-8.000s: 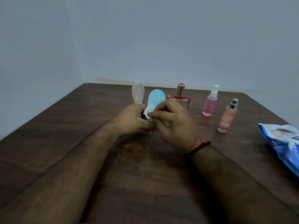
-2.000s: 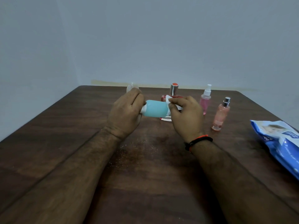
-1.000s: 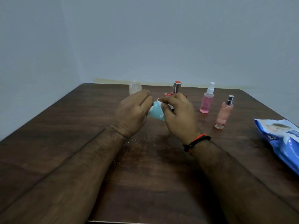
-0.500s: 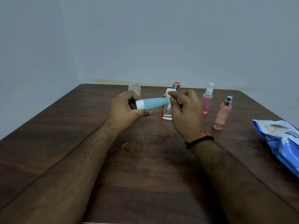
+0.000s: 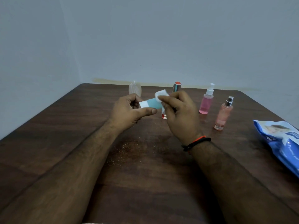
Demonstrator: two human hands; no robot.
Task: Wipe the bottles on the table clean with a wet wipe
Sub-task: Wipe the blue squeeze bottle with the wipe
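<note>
My left hand grips a teal bottle by its white end and holds it sideways above the table. A folded white wet wipe is pinched in my right hand and pressed against the bottle's far end. Behind my hands stand a clear bottle and a red bottle with a silver cap, the red one mostly hidden. To the right stand a pink spray bottle and a peach spray bottle.
A blue wet-wipe pack lies at the right edge of the dark wooden table. Fine specks are scattered on the wood below my hands. A pale wall runs behind the table.
The teal bottle stays sideways in my left hand. My right hand has slid the wipe along the bottle towards my left hand, covering more of the teal part.
</note>
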